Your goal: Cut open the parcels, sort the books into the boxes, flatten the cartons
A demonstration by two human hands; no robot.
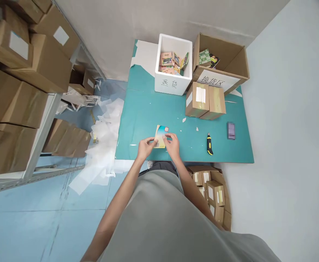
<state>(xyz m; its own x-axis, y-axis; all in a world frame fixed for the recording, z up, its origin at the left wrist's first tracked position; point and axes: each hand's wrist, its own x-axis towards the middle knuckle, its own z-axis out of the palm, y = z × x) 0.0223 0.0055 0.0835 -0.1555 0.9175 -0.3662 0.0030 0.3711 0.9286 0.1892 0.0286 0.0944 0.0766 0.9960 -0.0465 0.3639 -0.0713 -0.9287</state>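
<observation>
A thin yellow-and-blue book (160,134) with a barcode at its lower left is held low over the near part of the green table (140,109). My left hand (146,147) pinches its lower left edge between thumb and fingers. On the opposite edge, my right hand (172,145) is closed with the thumb lying on the cover. To the right of my hands lies a black-and-yellow utility knife (209,145), and farther right a dark phone (231,131) rests flat.
At the back stand a white foam box (170,85) and an open cardboard box (231,82), both containing books. Two small closed cartons (199,100) sit before them. Shelves of cartons (47,69) line the left, above floor wrapping (102,145). A bin of cartons (226,218) stands below right.
</observation>
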